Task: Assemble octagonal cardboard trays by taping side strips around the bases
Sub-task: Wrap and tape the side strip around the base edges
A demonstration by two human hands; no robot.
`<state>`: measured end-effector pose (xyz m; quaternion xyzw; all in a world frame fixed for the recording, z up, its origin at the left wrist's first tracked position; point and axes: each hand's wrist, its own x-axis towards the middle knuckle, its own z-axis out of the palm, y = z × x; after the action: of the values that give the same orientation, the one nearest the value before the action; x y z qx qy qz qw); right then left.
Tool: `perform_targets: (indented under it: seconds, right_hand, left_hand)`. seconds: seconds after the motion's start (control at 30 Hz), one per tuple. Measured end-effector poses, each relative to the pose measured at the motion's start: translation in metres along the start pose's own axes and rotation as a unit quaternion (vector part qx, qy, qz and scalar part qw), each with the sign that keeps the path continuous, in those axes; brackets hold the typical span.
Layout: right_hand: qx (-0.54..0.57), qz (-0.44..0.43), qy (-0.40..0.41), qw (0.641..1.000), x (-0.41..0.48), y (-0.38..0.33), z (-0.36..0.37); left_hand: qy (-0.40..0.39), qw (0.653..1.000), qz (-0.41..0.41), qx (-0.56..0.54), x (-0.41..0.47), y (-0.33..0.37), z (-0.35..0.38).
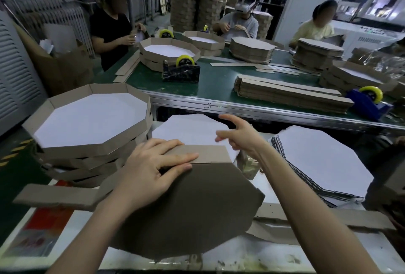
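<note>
While the side strip (203,153) is pressed onto the base (192,208) by the flat left hand (151,168), the right hand (238,135) is held up empty, fingers spread.

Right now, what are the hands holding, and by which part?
Nothing gripped. The left hand presses the side strip onto the brown base at its top edge; the right hand hangs open in mid-air.
</note>
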<state>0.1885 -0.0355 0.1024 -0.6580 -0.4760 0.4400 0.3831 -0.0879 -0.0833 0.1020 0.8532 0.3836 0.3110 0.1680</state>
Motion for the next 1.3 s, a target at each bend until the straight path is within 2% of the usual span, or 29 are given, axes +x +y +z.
perform_targets:
  seconds: [0.23,0.5,0.77,0.97,1.13,1.3]
  right_hand:
    - [0.185,-0.035,-0.029,0.982,-0.066,-0.067,0.030]
    - [0.284,0.043,-0.070,0.955,-0.125,-0.047,0.058]
    - [0.319,0.055,-0.072,0.943,-0.146,-0.027,0.065]
    - [0.333,0.070,-0.086,0.936,-0.152,-0.017,0.070]
    - [0.279,0.092,-0.077,0.953,-0.156,-0.013,0.074]
    - [0.276,0.135,-0.047,0.950,-0.146,-0.016,0.072]
  left_hand:
    - [-0.014,0.998,0.033,0.050,-0.006,-0.001,-0.003]
    - [-0.024,0.999,0.020,-0.009,-0.003,-0.012,-0.001]
    - [-0.020,0.999,0.050,-0.005,-0.006,-0.016,-0.003]
    - [-0.029,0.991,0.118,0.061,-0.007,-0.010,-0.006]
    - [-0.033,0.992,0.106,0.056,-0.007,-0.011,-0.004]
    - [-0.037,0.993,0.105,0.040,-0.007,-0.008,-0.004]
